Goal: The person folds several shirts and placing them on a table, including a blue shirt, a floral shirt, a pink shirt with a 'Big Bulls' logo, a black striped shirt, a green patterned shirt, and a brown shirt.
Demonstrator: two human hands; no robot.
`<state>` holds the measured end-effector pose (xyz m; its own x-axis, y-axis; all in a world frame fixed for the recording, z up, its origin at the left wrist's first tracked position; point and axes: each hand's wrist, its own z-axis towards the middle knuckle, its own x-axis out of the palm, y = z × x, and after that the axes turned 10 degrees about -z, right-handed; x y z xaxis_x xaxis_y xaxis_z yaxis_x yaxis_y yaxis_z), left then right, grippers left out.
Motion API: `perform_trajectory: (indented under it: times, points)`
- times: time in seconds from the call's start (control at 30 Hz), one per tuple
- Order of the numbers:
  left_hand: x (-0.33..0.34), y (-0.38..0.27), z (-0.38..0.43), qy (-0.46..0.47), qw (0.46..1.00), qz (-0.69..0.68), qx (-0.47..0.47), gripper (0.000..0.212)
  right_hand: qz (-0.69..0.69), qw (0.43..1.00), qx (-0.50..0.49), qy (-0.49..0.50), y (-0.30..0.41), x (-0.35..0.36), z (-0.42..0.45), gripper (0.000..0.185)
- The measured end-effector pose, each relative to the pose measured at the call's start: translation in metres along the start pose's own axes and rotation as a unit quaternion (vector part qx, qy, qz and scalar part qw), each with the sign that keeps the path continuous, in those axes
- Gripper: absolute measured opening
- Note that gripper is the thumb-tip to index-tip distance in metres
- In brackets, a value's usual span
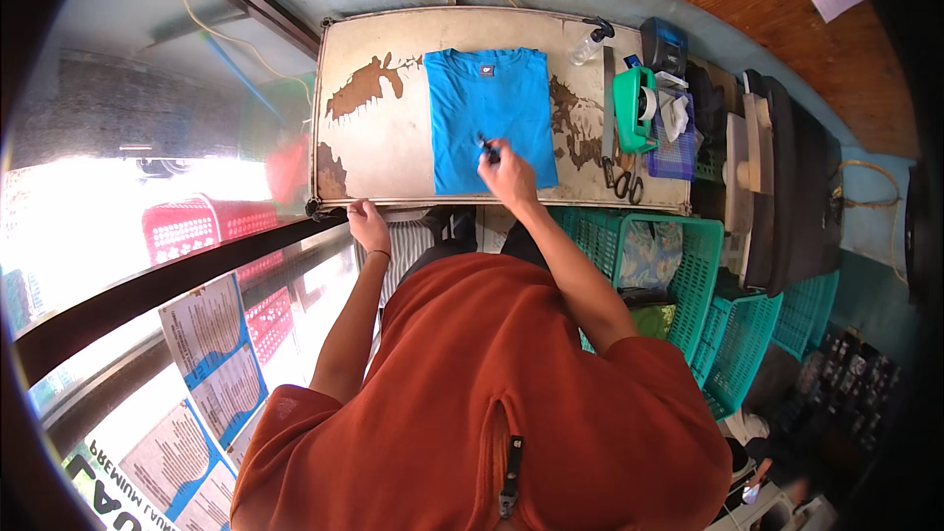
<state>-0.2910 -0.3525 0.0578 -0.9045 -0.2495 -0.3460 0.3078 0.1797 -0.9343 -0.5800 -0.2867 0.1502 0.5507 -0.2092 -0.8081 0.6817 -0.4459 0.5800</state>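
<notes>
A blue T-shirt [490, 99], folded into a rectangle, lies collar away from me on a worn padded table [383, 118]. Over its lower part, my right hand [509, 175] holds a small black object [489, 151], too blurred to name for certain. My left hand [366, 225] is at the table's near edge on the left, its fingers curled together; whether they pinch anything cannot be told. To the right of the shirt lie a metal ruler [608, 103], black-handled scissors [627, 186] and a green tape dispenser [630, 110] with a roll of tape.
A clear spray bottle [587, 48] stands near the table's far right corner, beside a dark device [664, 46]. A blue mesh basket [672, 151] sits at the right edge. Green plastic baskets [700, 273] holding fabric stand below right. Glass panes with a dark frame [169, 273] run along the left.
</notes>
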Motion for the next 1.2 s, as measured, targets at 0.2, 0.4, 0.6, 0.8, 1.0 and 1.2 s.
perform_trajectory:
  times: [0.2, 0.4, 0.6, 0.8, 1.0, 1.2]
  points:
    - [0.025, -0.041, -0.003, 0.020, 0.992, 0.049, 0.111, 0.019, -0.106, 0.993, 0.043, -0.020, -0.058, -0.010, -0.066, 0.039]
    - [0.064, -0.074, -0.013, 0.050, 0.988, 0.054, 0.138, 0.021, -0.091, 0.992, 0.082, -0.038, -0.092, -0.044, -0.054, 0.038]
    - [0.094, -0.078, -0.022, 0.044, 0.993, 0.037, 0.105, 0.025, -0.047, 0.989, 0.076, -0.119, -0.070, -0.077, 0.040, 0.039]
    - [0.078, 0.009, -0.027, 0.129, 0.956, 0.074, -0.254, 0.034, 0.065, 0.994, -0.002, -0.092, -0.068, -0.081, 0.057, 0.042]
    - [0.104, -0.034, -0.083, 0.243, 0.712, -0.336, -0.566, 0.038, 0.159, 0.961, -0.060, -0.220, -0.165, -0.079, 0.066, 0.072]
    - [0.131, -0.041, -0.082, 0.137, 0.808, -0.270, -0.505, 0.031, 0.175, 0.953, -0.057, -0.240, -0.179, -0.108, 0.097, 0.075]
